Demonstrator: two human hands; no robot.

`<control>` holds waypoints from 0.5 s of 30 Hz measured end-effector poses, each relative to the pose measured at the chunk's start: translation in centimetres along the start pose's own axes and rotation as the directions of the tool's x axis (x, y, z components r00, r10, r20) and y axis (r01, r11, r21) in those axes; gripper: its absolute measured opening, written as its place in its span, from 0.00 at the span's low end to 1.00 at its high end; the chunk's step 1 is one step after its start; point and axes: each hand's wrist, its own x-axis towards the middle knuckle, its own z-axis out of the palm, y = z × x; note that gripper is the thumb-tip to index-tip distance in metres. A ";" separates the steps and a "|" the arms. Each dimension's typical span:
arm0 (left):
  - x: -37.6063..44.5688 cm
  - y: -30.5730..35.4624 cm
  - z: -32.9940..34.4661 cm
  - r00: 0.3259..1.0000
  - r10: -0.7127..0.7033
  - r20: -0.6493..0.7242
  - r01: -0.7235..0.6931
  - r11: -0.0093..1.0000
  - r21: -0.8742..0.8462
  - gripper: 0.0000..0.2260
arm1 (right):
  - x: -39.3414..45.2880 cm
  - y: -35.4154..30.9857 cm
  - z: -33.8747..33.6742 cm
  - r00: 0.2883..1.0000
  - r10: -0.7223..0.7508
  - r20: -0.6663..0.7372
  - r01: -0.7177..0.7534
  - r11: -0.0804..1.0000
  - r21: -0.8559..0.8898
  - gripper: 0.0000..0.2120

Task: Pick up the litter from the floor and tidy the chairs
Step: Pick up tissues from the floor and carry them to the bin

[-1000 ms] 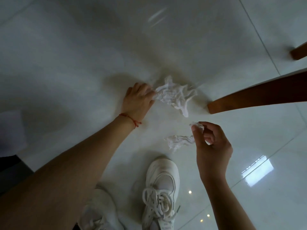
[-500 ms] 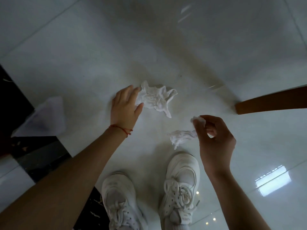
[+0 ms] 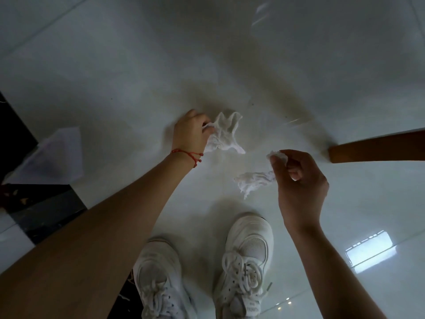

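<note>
Tissues: two crumpled white ones, both off the glossy floor (image 3: 115, 65). Left hand (image 3: 190, 132), fingers curled, grips larger tissue (image 3: 224, 134) at its left edge. Right hand (image 3: 299, 180) pinches smaller tissue (image 3: 253, 180), which trails leftward. One wooden chair leg (image 3: 377, 147) at right; two white sneakers (image 3: 248, 261) below.

Large crumpled white tissue (image 3: 224, 134) in left hand (image 3: 192, 132), over pale glossy tiled floor (image 3: 115, 77). Smaller crumpled white tissue (image 3: 255, 180) in right hand (image 3: 299, 180), nearer two white laced sneakers (image 3: 247, 263). Brown wooden chair leg (image 3: 377, 148) at right.
</note>
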 end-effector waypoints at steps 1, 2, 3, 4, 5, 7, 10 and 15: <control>-0.2 0.1 -0.3 1.000 -0.007 -0.015 0.007 1.000 -0.021 0.06 | 0.0 -0.2 -0.1 1.000 -0.002 0.005 0.002 1.000 0.001 0.03; -0.4 0.3 -0.7 0.999 -0.011 -0.034 0.009 0.999 -0.042 0.06 | 0.0 -0.5 -0.2 1.000 -0.002 0.010 0.002 1.000 0.001 0.03; -0.7 0.6 -1.3 0.998 -0.010 -0.057 0.007 0.998 -0.063 0.06 | -0.1 -0.8 -0.4 1.000 -0.006 0.015 0.006 1.000 -0.001 0.03; -0.9 0.9 -2.0 0.997 -0.008 -0.080 0.002 0.997 -0.083 0.06 | -0.1 -1.2 -0.6 1.000 -0.011 0.019 0.011 1.000 -0.001 0.03; -1.3 1.2 -2.8 0.995 -0.005 -0.098 -0.004 0.995 -0.099 0.06 | -0.1 -1.6 -0.9 1.000 -0.015 0.019 0.015 1.000 0.001 0.03; -2.2 2.1 -4.8 0.993 0.000 -0.122 -0.015 0.992 -0.128 0.06 | -0.3 -2.8 -1.7 1.000 -0.014 0.016 0.014 1.000 0.007 0.03; -3.9 3.7 -8.4 0.987 0.023 -0.157 -0.045 0.989 -0.142 0.05 | -0.9 -5.0 -3.1 1.000 -0.006 0.015 0.006 1.000 0.005 0.02; -7.1 7.0 -15.6 0.975 0.081 -0.207 -0.110 0.985 -0.130 0.04 | -2.6 -9.7 -5.5 0.998 -0.041 0.039 0.041 0.999 -0.004 0.03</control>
